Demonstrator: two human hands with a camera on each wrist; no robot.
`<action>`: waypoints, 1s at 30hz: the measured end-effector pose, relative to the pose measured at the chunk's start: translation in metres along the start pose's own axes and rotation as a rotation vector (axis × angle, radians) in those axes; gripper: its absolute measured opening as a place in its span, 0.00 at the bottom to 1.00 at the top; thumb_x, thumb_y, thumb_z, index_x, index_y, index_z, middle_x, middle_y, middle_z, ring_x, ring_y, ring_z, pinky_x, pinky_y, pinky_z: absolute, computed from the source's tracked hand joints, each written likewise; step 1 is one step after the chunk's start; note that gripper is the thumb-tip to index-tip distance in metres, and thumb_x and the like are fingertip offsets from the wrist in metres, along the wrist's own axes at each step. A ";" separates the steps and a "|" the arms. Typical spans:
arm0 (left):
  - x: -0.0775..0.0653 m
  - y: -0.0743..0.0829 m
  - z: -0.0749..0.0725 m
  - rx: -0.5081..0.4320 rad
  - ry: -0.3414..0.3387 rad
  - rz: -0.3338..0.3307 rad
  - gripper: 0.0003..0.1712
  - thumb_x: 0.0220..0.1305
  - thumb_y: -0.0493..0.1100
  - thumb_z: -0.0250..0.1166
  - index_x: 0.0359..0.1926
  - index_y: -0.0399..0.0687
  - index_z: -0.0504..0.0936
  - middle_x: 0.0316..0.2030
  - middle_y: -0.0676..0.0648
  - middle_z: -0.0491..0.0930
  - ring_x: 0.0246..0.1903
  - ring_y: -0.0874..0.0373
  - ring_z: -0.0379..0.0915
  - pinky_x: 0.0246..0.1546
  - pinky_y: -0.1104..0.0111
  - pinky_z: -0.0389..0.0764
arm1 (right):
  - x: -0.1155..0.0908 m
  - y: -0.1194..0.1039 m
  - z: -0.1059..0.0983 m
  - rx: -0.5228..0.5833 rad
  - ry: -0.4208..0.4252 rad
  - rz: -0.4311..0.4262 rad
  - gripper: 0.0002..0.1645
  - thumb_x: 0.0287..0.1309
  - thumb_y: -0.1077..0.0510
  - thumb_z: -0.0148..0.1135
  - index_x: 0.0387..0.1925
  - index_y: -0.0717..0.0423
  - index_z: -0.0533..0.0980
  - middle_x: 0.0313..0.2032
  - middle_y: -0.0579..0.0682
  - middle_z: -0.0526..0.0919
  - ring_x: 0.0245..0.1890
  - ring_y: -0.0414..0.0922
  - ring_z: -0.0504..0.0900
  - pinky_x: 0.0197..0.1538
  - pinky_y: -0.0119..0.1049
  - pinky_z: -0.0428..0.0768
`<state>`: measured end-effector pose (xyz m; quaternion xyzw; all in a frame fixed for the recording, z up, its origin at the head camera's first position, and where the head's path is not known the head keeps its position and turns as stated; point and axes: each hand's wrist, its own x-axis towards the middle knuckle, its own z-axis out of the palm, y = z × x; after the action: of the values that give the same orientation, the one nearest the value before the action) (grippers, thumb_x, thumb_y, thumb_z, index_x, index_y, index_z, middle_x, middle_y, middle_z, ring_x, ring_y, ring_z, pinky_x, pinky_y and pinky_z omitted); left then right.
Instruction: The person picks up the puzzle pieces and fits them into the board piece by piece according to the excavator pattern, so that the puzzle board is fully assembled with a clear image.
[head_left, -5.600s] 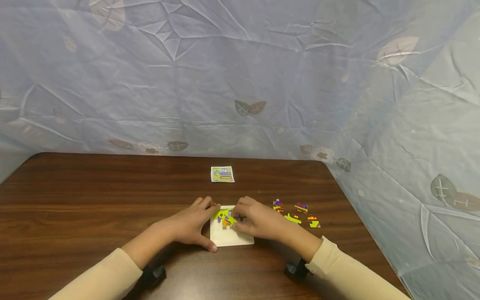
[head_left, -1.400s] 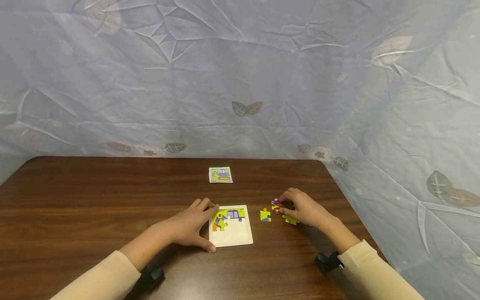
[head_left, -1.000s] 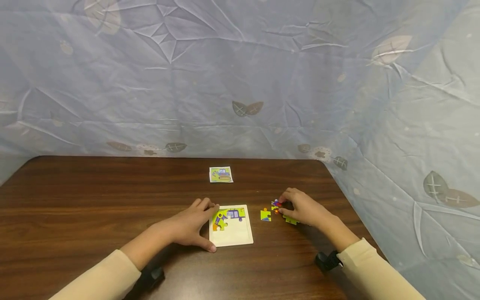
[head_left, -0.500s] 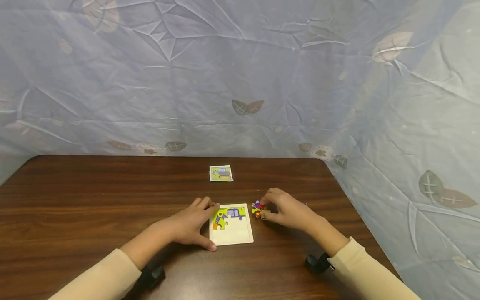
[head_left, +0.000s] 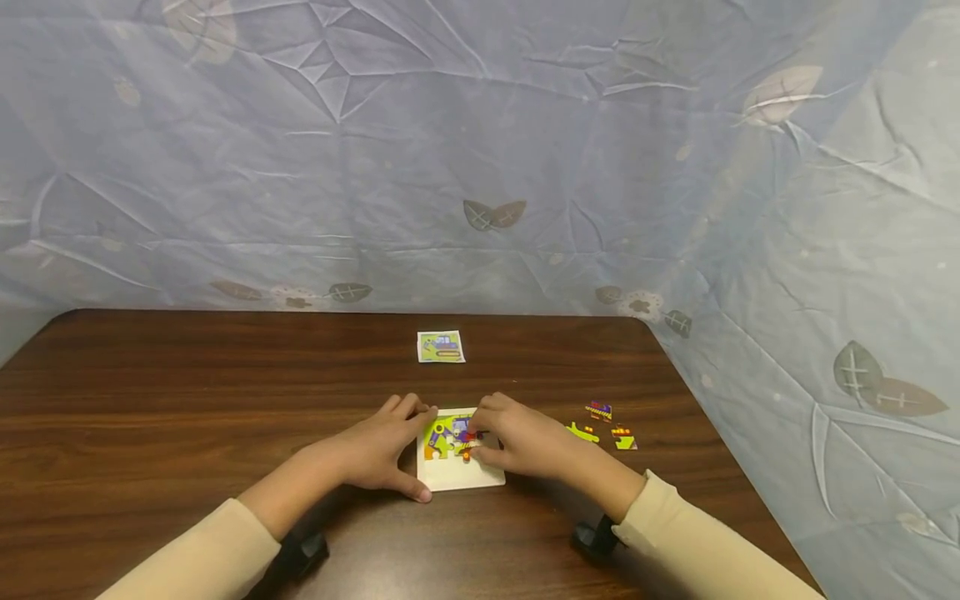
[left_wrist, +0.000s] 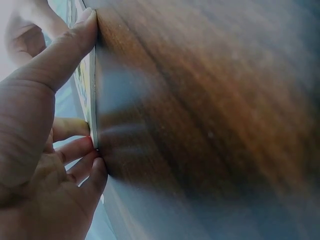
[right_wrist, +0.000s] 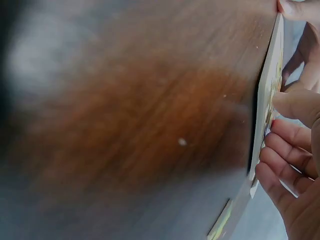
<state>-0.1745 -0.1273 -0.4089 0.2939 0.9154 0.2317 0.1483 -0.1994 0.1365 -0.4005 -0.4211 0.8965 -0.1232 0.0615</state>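
Note:
A shallow white puzzle tray lies on the table, its upper part filled with joined pieces in green, purple and orange. My left hand holds the tray's left side, thumb at the near corner and index finger at the far one. In the left wrist view, its fingers touch the tray's edge. My right hand is over the tray's right half, pinching a red, purple and yellow puzzle piece against the joined ones. The hand hides much of that piece and the tray's right side.
Loose puzzle pieces lie to the right: a striped one, a green one and a green-and-red one. A small picture card with a digger sits farther back. A patterned cloth hangs behind the brown table.
My right hand has picked up the red and purple piece from the loose ones and carried it left over the tray. A window-printed piece has joined the top row. My left hand stays put.

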 end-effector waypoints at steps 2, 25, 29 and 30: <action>0.000 0.000 0.000 0.001 0.003 0.009 0.66 0.50 0.66 0.81 0.78 0.33 0.63 0.65 0.42 0.67 0.62 0.51 0.62 0.62 0.52 0.78 | 0.003 -0.002 0.001 -0.013 -0.006 -0.003 0.15 0.67 0.52 0.69 0.51 0.55 0.85 0.48 0.46 0.83 0.47 0.39 0.76 0.51 0.32 0.82; -0.001 0.001 0.000 -0.004 0.005 0.028 0.66 0.51 0.66 0.80 0.78 0.32 0.62 0.67 0.41 0.67 0.64 0.47 0.62 0.64 0.49 0.77 | 0.004 -0.012 0.007 -0.105 0.032 -0.004 0.12 0.67 0.50 0.70 0.46 0.51 0.86 0.46 0.44 0.83 0.44 0.37 0.78 0.45 0.26 0.83; 0.000 -0.001 0.002 -0.001 0.007 0.022 0.66 0.51 0.66 0.80 0.78 0.32 0.62 0.66 0.41 0.67 0.64 0.49 0.62 0.63 0.50 0.78 | 0.005 -0.012 0.007 -0.120 0.030 0.001 0.11 0.67 0.49 0.70 0.46 0.50 0.86 0.46 0.44 0.83 0.44 0.37 0.78 0.45 0.27 0.83; 0.000 -0.002 0.002 0.000 0.008 0.020 0.66 0.51 0.66 0.80 0.78 0.33 0.62 0.66 0.42 0.67 0.64 0.49 0.62 0.63 0.50 0.78 | 0.005 -0.012 0.008 -0.126 0.031 0.002 0.11 0.67 0.49 0.70 0.45 0.50 0.86 0.46 0.44 0.83 0.45 0.37 0.78 0.45 0.27 0.83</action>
<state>-0.1748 -0.1277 -0.4114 0.3020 0.9130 0.2344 0.1424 -0.1917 0.1239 -0.4045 -0.4214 0.9037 -0.0731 0.0210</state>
